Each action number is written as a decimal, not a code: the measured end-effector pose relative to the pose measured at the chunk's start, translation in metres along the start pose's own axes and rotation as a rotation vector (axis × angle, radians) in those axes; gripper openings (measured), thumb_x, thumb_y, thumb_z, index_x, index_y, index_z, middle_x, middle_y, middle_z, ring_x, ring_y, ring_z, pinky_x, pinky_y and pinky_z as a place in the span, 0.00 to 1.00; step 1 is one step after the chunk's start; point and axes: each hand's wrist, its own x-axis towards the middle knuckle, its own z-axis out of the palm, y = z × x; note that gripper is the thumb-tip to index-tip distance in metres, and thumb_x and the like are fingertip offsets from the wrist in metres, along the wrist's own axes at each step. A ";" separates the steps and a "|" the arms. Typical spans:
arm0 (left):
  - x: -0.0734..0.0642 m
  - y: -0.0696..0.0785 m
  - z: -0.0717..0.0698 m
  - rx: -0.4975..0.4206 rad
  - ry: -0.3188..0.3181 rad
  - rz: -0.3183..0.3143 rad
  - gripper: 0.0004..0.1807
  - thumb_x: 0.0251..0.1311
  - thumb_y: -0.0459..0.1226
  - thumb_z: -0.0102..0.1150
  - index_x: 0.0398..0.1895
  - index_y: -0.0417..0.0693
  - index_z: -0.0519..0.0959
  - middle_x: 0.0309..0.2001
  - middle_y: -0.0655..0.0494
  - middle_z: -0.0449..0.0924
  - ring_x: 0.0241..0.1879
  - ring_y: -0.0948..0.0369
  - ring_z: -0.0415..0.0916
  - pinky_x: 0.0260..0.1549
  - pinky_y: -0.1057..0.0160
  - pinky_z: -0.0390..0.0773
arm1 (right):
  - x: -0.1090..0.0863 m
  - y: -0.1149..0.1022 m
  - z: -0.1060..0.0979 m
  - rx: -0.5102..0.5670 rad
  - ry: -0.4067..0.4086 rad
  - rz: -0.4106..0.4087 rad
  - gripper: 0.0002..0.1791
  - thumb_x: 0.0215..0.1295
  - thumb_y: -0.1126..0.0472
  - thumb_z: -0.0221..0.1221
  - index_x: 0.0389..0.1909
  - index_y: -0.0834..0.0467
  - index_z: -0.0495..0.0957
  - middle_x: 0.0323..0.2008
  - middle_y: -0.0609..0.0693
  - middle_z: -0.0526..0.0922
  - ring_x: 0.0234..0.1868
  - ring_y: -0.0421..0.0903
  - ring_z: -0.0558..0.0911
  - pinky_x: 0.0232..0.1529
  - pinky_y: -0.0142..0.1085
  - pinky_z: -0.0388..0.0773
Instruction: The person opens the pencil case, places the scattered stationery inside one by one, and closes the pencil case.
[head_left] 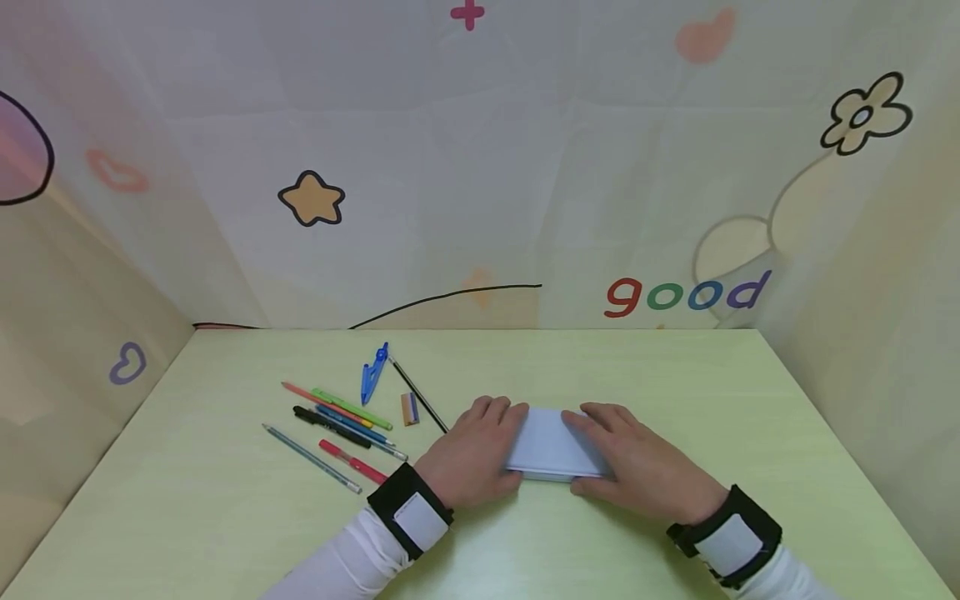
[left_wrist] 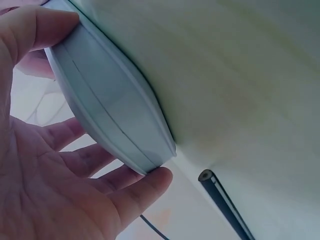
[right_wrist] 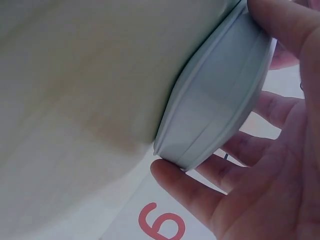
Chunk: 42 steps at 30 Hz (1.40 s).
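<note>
A pale blue flat case [head_left: 557, 442] with a seam along its side lies on the table in front of me. My left hand [head_left: 478, 457] grips its left end, thumb at the near edge and fingertips at the far corner, as the left wrist view shows on the case [left_wrist: 112, 95]. At the opposite end my right hand [head_left: 641, 465] holds it the same way, thumb near and fingers reaching along the far side. The right wrist view shows that end of the case [right_wrist: 215, 90] between thumb and fingers. Whatever the case contains is hidden.
Left of the case lie a black pencil [head_left: 420, 396], a blue compass [head_left: 373, 375], a small eraser-like block [head_left: 409, 409], a green pen [head_left: 352, 408], a black pen [head_left: 332, 427], a red pen [head_left: 351, 461] and a grey-blue pencil [head_left: 311, 458]. A printed curtain [head_left: 480, 167] borders the table [head_left: 675, 367].
</note>
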 end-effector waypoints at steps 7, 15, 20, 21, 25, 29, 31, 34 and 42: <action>0.000 0.003 0.003 0.080 0.027 0.030 0.39 0.63 0.49 0.70 0.71 0.42 0.66 0.59 0.47 0.73 0.57 0.50 0.69 0.61 0.52 0.77 | 0.000 -0.002 0.000 -0.022 0.001 -0.003 0.46 0.61 0.43 0.77 0.76 0.55 0.70 0.68 0.60 0.74 0.65 0.58 0.75 0.63 0.54 0.79; 0.000 0.005 0.004 0.168 0.055 0.052 0.35 0.63 0.48 0.68 0.67 0.42 0.67 0.56 0.47 0.73 0.53 0.50 0.70 0.56 0.52 0.79 | 0.002 -0.002 -0.002 -0.011 -0.008 0.002 0.45 0.62 0.44 0.76 0.76 0.56 0.70 0.68 0.61 0.74 0.66 0.58 0.75 0.63 0.55 0.79; 0.001 0.004 0.005 0.159 0.043 0.049 0.34 0.64 0.49 0.68 0.66 0.43 0.66 0.57 0.48 0.73 0.54 0.50 0.70 0.57 0.51 0.79 | 0.001 -0.002 -0.002 -0.001 -0.022 0.016 0.44 0.63 0.43 0.75 0.76 0.55 0.71 0.69 0.60 0.74 0.66 0.58 0.75 0.64 0.55 0.78; 0.001 0.004 0.005 0.156 0.041 0.047 0.34 0.64 0.49 0.68 0.65 0.43 0.66 0.57 0.48 0.73 0.54 0.49 0.70 0.58 0.51 0.79 | 0.001 -0.002 -0.003 0.000 -0.023 0.015 0.44 0.63 0.43 0.75 0.76 0.55 0.70 0.69 0.60 0.73 0.66 0.58 0.75 0.64 0.55 0.78; 0.001 0.004 0.005 0.149 0.041 0.044 0.32 0.64 0.48 0.68 0.64 0.43 0.67 0.57 0.48 0.73 0.54 0.49 0.70 0.58 0.51 0.78 | 0.001 -0.001 -0.003 -0.002 -0.016 -0.002 0.44 0.64 0.43 0.75 0.77 0.54 0.70 0.69 0.60 0.73 0.67 0.57 0.74 0.65 0.55 0.78; 0.000 0.004 0.005 0.147 0.047 0.045 0.31 0.63 0.47 0.68 0.62 0.43 0.67 0.57 0.48 0.73 0.54 0.49 0.70 0.59 0.51 0.78 | 0.001 0.001 -0.004 -0.004 -0.021 -0.014 0.44 0.66 0.43 0.73 0.78 0.54 0.69 0.70 0.60 0.73 0.68 0.58 0.74 0.65 0.55 0.77; 0.000 0.004 0.004 0.145 0.052 0.046 0.30 0.63 0.46 0.68 0.61 0.43 0.67 0.56 0.48 0.73 0.54 0.50 0.70 0.58 0.51 0.78 | 0.000 0.001 -0.005 -0.006 -0.030 -0.012 0.43 0.67 0.42 0.72 0.78 0.53 0.69 0.71 0.60 0.73 0.69 0.58 0.73 0.66 0.55 0.77; 0.000 0.004 0.003 0.137 0.055 0.048 0.29 0.63 0.46 0.68 0.60 0.43 0.67 0.55 0.49 0.73 0.54 0.50 0.70 0.58 0.51 0.78 | 0.000 0.002 -0.005 -0.006 -0.037 -0.013 0.43 0.69 0.41 0.70 0.79 0.53 0.69 0.71 0.60 0.72 0.70 0.58 0.73 0.66 0.55 0.77; 0.000 0.000 0.002 0.065 0.058 0.046 0.33 0.63 0.47 0.70 0.63 0.43 0.67 0.56 0.49 0.74 0.55 0.51 0.71 0.58 0.53 0.78 | 0.000 0.003 -0.006 0.013 -0.052 0.005 0.43 0.68 0.40 0.70 0.78 0.53 0.69 0.72 0.60 0.72 0.70 0.58 0.73 0.65 0.55 0.78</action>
